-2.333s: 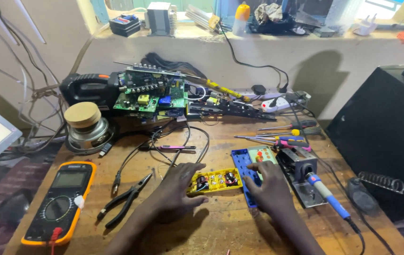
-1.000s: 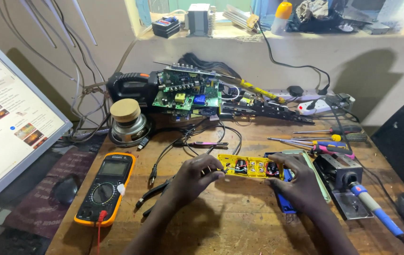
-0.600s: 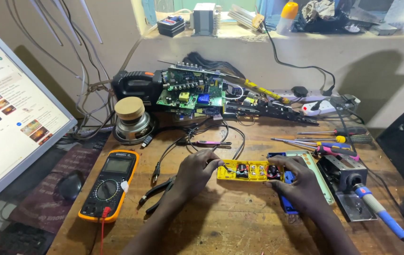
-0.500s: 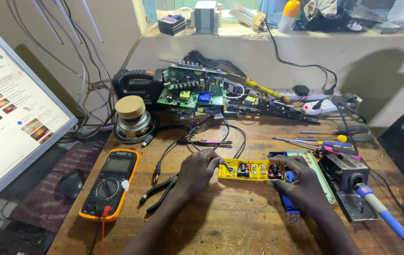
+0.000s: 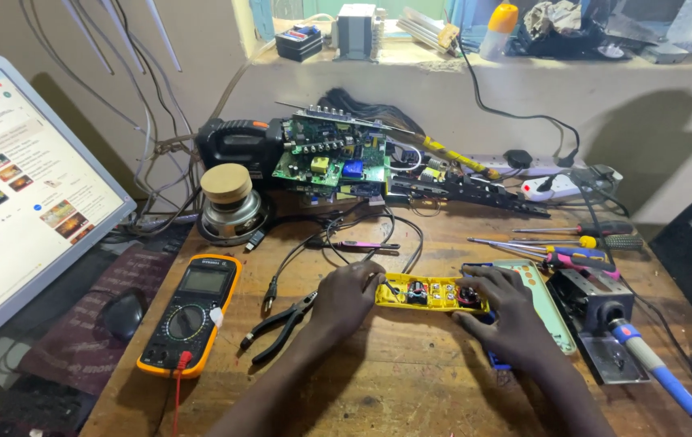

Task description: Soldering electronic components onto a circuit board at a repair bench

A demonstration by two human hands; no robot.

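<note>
Head view shows both hands holding a small yellow circuit board (image 5: 431, 293) flat on the wooden bench (image 5: 411, 380). Left hand (image 5: 348, 298) curls its fingers round the board's left end, and the right hand (image 5: 506, 311) pinches the right end. A moment ago the board sat a little higher in the hands; now it rests low on the wood, so the hands have settled it. Black pliers (image 5: 277, 327) lie just beside the left hand, and an orange meter (image 5: 192, 314) sits further left

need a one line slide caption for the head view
Both hands, left and right, grip a yellow circuit board on a wooden bench, between pliers and a soldering iron.
</note>
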